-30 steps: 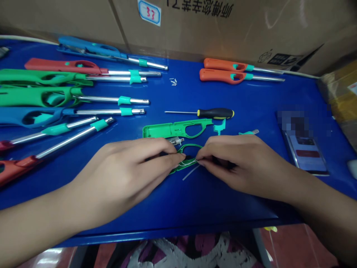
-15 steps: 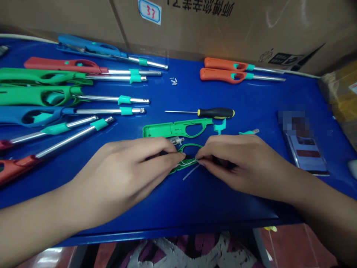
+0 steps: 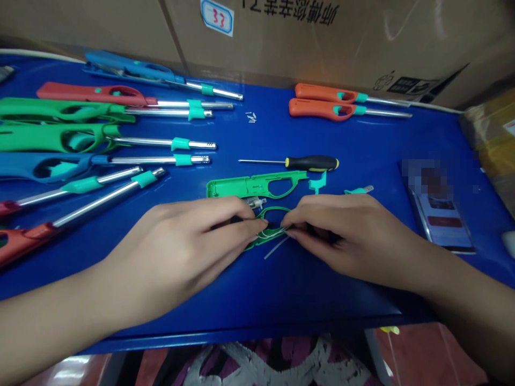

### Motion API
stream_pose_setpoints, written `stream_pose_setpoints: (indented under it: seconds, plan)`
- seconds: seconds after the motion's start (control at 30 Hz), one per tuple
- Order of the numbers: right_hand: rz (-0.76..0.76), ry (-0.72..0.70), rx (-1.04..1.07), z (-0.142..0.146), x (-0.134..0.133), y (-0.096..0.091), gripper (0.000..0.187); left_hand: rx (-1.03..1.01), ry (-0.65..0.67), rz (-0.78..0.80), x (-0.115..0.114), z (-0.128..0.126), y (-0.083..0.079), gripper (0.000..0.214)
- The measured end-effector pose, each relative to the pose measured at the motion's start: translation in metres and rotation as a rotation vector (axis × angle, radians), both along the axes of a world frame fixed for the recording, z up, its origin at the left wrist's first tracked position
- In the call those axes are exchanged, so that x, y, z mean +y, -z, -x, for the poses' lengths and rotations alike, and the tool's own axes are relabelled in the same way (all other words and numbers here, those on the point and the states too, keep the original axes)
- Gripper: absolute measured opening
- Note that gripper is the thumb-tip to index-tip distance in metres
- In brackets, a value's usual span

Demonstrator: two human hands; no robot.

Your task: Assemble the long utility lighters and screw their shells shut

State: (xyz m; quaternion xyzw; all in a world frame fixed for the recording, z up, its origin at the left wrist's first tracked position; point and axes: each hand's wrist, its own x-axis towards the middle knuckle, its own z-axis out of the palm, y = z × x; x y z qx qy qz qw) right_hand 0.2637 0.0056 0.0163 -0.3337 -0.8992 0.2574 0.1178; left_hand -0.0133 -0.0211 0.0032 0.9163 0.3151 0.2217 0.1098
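A green lighter shell half [image 3: 260, 241] lies on the blue table, with its trigger loop between my two hands. My left hand [image 3: 185, 241] is closed on the shell's left part, covering most of it. At the right end of the loop, my right hand [image 3: 346, 230] pinches a thin white wire [image 3: 274, 235]; its fingertips hide the wire's end. A narrow clear tube [image 3: 276, 248] sticks out below the right fingertips. Just above the left fingers a clear-and-metal valve piece [image 3: 256, 202] is partly visible. Behind lies the matching green shell half [image 3: 230, 187], hollow side up.
A screwdriver [image 3: 311, 163], a teal trigger [image 3: 317, 184] and small screws [image 3: 251, 117] lie beyond my hands. Several lighters [image 3: 76, 138] line the left; two orange lighters [image 3: 322, 109] lie at the back. A phone [image 3: 440, 214] is at right. A cardboard box [image 3: 281, 48] stands behind.
Very little differs. My right fingertips have shifted slightly at the end of the loop; my left hand stays in place on the shell.
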Motion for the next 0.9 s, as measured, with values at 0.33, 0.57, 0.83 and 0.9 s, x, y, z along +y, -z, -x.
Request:
stream_pose_setpoints:
  seconds: [0.33, 0.57, 0.83, 0.9]
  plan:
    - [0.017, -0.007, -0.002, -0.0004, 0.0019, 0.0008, 0.015, -0.007, -0.007, 0.008, -0.0012, -0.0003, 0.0005, 0.025]
    - [0.009, -0.005, 0.007, -0.0002, 0.0007, 0.0007, 0.013, 0.023, -0.012, -0.011, 0.0002, -0.0020, 0.0001, 0.025]
    - [0.033, -0.010, 0.004, -0.0014, 0.0011, -0.0003, 0.016, 0.017, -0.011, -0.005, -0.0019, -0.0005, 0.0005, 0.027]
    - [0.025, -0.005, -0.009, -0.0012, 0.0004, -0.0015, 0.015, 0.021, -0.011, 0.002, -0.0018, -0.0002, 0.0007, 0.027]
